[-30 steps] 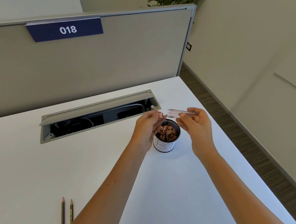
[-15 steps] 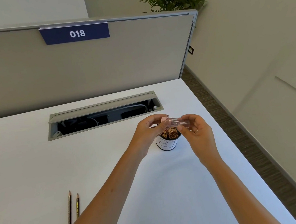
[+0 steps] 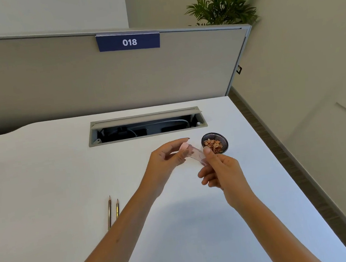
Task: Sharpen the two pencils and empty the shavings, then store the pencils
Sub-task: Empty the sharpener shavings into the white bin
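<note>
While both arms reach out over the white bench (image 3: 68, 210), the two hands meet just in front of a small dark mesh cup (image 3: 221, 137) that holds a heap of brown pencil shavings (image 3: 213, 144). Between the hands is a sharpener (image 3: 193, 152) with a clear pinkish tube body and a pink cap end, lying tilted with the pink end up and to the left. The left hand (image 3: 167, 158) has its fingers closed on the pink end, thumb above and the others curled below. The right hand (image 3: 221, 168) grips the lower, clear end, its thumb pressed along the tube and its other fingers folded under it. The sharpener is held above the bench, just beside the cup and not over its mouth. The two pencils (image 3: 112, 211) lie side by side on the bench near the left forearm, well apart from the cup, tips pointing away from the person. Behind the hands an open cable tray (image 3: 144, 117) is set into the bench, with a grey partition (image 3: 51, 81) beyond carrying a blue sign (image 3: 129, 42) reading 018.
</note>
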A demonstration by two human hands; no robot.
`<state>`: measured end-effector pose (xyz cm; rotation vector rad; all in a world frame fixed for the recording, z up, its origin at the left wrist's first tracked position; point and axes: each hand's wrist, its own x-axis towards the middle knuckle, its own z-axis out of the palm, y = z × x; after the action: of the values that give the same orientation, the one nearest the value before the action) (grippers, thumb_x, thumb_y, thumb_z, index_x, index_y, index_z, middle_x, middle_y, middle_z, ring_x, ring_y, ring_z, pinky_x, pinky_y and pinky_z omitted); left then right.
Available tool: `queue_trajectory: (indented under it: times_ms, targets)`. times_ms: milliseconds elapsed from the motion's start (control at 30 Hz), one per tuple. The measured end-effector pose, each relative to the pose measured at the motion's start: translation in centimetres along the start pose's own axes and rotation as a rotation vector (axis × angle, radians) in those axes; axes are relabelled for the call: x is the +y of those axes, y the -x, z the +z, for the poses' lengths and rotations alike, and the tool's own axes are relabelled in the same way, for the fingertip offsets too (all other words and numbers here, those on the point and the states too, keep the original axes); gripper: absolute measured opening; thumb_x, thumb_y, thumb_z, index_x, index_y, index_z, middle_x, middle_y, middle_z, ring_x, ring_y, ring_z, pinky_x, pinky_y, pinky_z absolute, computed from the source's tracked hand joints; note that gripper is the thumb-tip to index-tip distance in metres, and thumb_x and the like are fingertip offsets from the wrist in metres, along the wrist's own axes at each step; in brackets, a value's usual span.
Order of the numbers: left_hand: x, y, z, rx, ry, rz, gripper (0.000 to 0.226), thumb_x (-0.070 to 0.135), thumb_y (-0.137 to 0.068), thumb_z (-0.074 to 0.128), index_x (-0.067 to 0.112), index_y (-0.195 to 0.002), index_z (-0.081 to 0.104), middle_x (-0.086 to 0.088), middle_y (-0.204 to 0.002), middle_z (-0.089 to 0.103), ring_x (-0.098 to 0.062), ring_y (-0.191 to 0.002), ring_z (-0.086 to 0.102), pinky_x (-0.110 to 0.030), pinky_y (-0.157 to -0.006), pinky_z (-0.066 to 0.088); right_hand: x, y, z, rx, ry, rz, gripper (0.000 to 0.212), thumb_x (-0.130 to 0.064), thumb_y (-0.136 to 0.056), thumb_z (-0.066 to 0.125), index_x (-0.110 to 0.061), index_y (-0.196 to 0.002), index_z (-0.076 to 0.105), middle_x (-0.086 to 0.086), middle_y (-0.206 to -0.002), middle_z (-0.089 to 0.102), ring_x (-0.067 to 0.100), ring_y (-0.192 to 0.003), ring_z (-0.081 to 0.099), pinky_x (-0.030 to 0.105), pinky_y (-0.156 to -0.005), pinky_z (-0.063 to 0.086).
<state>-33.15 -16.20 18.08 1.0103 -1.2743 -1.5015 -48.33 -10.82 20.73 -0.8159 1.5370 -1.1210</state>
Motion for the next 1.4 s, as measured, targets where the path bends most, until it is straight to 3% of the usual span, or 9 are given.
queue_trajectory:
  times_ms: [200,500,600,667,700,767,833,1133,1400]
  targets:
    - [-0.1,5.5,-4.1,0.04,0.067,0.005,0.041,0.032,-0.085,0.058,0.029,-0.125,0.06,-0.008,-0.113,0.073,-0.021,-0.104,0.07,-0.026,-0.085,0.056,1.3,3.6,5.5,-0.106,0.026,0.27,0.055,-0.06,-0.089,0.046,-0.008,-0.08,0.063,0.0,-0.045,0.053,0.011,-0.041,0.047,0.02,-0.044,0.038]
    - [2.3,11.2,-12.6,0.047,0.094,0.023,0.033,0.02,-0.092,0.058,0.026,-0.125,0.06,-0.006,-0.105,0.075,-0.021,-0.101,0.07,-0.028,-0.083,0.056,1.6,8.8,15.1,-0.298,-0.126,0.444,0.062,-0.065,-0.088,0.042,-0.012,-0.058,0.053,0.0,-0.04,0.031,0.012,-0.034,0.025,0.019,-0.038,0.022]
    - [3.3,12.5,-15.8,0.056,0.164,-0.007,0.027,0.018,-0.096,0.053,0.021,-0.121,0.064,-0.008,-0.093,0.074,-0.022,-0.092,0.069,-0.03,-0.082,0.056,1.7,10.0,18.0,-0.324,0.143,0.219,0.066,-0.068,-0.088,0.035,-0.011,-0.07,0.062,0.003,-0.051,0.055,0.012,-0.04,0.043,0.021,-0.042,0.034]
    - [3.9,13.3,-18.0,0.052,0.243,-0.054,0.027,0.019,-0.098,0.051,0.015,-0.122,0.061,-0.007,-0.088,0.071,-0.022,-0.085,0.067,-0.029,-0.077,0.056,2.0,10.4,19.7,-0.315,0.291,-0.086,0.054,-0.069,-0.082,0.049,-0.02,-0.103,0.059,-0.002,-0.097,0.069,0.009,-0.07,0.061,0.023,-0.061,0.049]
    - [4.2,13.6,-19.1,0.043,0.28,-0.082,0.028,0.02,-0.098,0.05,0.014,-0.124,0.057,-0.007,-0.086,0.071,-0.022,-0.081,0.065,-0.029,-0.074,0.055,2.1,10.6,20.4,-0.342,0.339,-0.22,0.06,-0.066,-0.076,0.06,-0.027,-0.121,0.049,-0.007,-0.123,0.06,0.005,-0.093,0.061,0.024,-0.073,0.052]
    - [4.9,14.4,-21.1,0.004,0.326,-0.137,0.033,0.022,-0.097,0.05,0.016,-0.129,0.047,-0.011,-0.086,0.071,-0.022,-0.078,0.064,-0.031,-0.074,0.054,2.2,10.9,21.6,-0.431,0.43,-0.381,0.094,-0.057,-0.064,0.077,-0.038,-0.14,0.025,-0.024,-0.144,0.032,-0.004,-0.122,0.043,0.021,-0.091,0.047]
    - [5.3,15.1,-22.8,-0.04,0.362,-0.167,0.04,0.022,-0.094,0.053,0.019,-0.133,0.041,-0.012,-0.088,0.071,-0.022,-0.078,0.065,-0.032,-0.075,0.054,2.1,11.3,23.1,-0.494,0.505,-0.463,0.106,-0.05,-0.06,0.084,-0.044,-0.143,0.018,-0.03,-0.146,0.024,-0.009,-0.128,0.034,0.015,-0.095,0.04]
    - [5.9,17.7,-27.9,-0.12,0.408,-0.174,0.045,0.026,-0.088,0.055,0.013,-0.129,0.043,-0.011,-0.086,0.072,-0.023,-0.076,0.069,-0.026,-0.057,0.053,1.5,12.3,29.4,-0.381,0.562,-0.7,0.082,-0.029,-0.059,0.089,-0.031,-0.127,0.043,-0.017,-0.125,0.05,-0.004,-0.11,0.052,0.01,-0.083,0.048]
    - [3.5,17.5,-30.9,0.069,0.253,-0.183,0.029,0.023,-0.095,0.059,0.006,-0.118,0.054,-0.014,-0.101,0.075,-0.028,-0.094,0.072,-0.034,-0.076,0.055,3.6,10.5,33.0,-0.455,0.681,-0.585,0.088,-0.026,-0.067,0.085,-0.032,-0.138,0.033,-0.022,-0.133,0.039,0.002,-0.109,0.053,0.015,-0.086,0.048]
